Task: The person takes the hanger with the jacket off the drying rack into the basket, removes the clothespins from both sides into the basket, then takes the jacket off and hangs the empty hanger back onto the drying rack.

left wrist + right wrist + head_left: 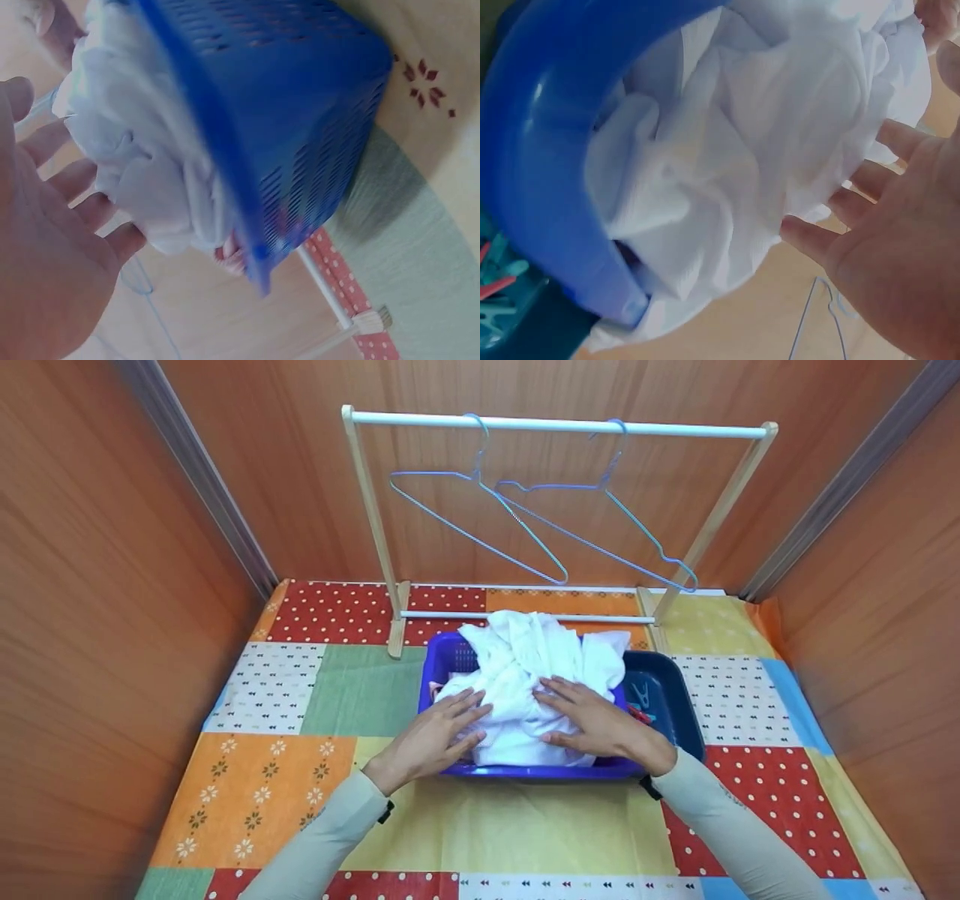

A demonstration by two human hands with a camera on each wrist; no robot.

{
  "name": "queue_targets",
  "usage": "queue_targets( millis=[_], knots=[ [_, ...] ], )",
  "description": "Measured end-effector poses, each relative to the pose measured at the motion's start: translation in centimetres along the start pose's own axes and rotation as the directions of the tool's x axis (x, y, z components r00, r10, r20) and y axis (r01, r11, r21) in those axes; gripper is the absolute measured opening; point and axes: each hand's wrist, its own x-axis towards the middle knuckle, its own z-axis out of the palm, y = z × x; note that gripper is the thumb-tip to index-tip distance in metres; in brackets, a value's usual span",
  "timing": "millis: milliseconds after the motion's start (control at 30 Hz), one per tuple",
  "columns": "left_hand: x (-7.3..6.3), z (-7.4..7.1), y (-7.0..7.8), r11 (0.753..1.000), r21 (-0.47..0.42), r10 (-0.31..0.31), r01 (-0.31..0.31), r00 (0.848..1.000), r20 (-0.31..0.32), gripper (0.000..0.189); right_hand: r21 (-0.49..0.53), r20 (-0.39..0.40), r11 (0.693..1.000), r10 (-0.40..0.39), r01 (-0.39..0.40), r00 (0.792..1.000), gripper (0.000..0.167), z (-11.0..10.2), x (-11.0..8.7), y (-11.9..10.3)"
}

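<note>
A heap of white cloth (pixel 517 660) fills a purple-blue plastic basket (pixel 525 772) and rises above its rim. My left hand (pixel 439 731) lies over the left side of the heap, its fingers spread and pointing inward. On the right side of the cloth is my right hand (pixel 592 720), also with fingers apart. In the left wrist view the left fingertips (pixel 124 236) are right at the folds. Likewise, the right fingertips (pixel 799 229) meet the edge of the cloth in the right wrist view. Neither hand grips anything. A bit of pinkish fabric (pixel 231 255) peeks out at the basket's rim.
Behind the basket stands a rack with a white bar (pixel 555 426) and wooden legs. Two wire hangers (pixel 480 536) hang from it. A dark tray (pixel 679 697) with coloured clothespins (pixel 641 694) sits against the basket's right side. Wooden panels enclose the patchwork tablecloth (pixel 262 780).
</note>
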Motion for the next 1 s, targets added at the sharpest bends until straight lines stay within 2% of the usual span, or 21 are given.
queue_targets(
  millis=[100, 267, 400, 500, 633, 767, 867, 1000],
  knots=[
    [0.0, -1.0, 0.0, 1.0, -0.02, 0.015, -0.017, 0.996, -0.087, 0.053, 0.009, -0.055, 1.0, -0.007, 0.007, 0.998, 0.074, -0.6, -0.5, 0.4],
    [0.7, -2.7, -0.3, 0.999, -0.031, 0.008, -0.015, 0.976, -0.216, 0.052, 0.052, -0.131, 0.998, 0.03, -0.023, 0.991, 0.07, -2.0, -0.8, 1.2],
    [1.6, -3.9, -0.4, 0.999, -0.044, -0.027, 0.015, 0.956, -0.292, 0.052, 0.084, -0.202, 0.994, 0.083, -0.068, 0.976, 0.068, -2.8, -0.6, 2.1],
    [2.7, -4.5, -0.2, 0.996, -0.075, -0.061, 0.038, 0.945, -0.322, 0.052, 0.091, -0.261, 0.99, 0.129, -0.109, 0.957, 0.068, -3.3, -0.1, 3.1],
    [4.4, -5.1, -0.1, 0.991, -0.112, -0.1, 0.07, 0.949, -0.3, 0.054, 0.098, -0.291, 0.981, 0.19, -0.168, 0.938, 0.069, -3.5, 0.5, 4.4],
    [6.1, -5.6, -0.3, 0.981, -0.15, -0.156, 0.121, 0.957, -0.246, 0.058, 0.094, -0.306, 0.978, 0.204, -0.184, 0.93, 0.07, -3.6, 1.4, 5.6],
    [7.3, -5.8, -0.8, 0.97, -0.186, -0.19, 0.153, 0.962, -0.195, 0.061, 0.113, -0.288, 0.97, 0.239, -0.215, 0.927, 0.071, -3.8, 1.9, 6.3],
    [8.9, -5.7, -1.5, 0.957, -0.22, -0.22, 0.188, 0.967, -0.129, 0.064, 0.156, -0.226, 0.946, 0.313, -0.283, 0.922, 0.073, -4.1, 2.5, 7.0]
  ],
)
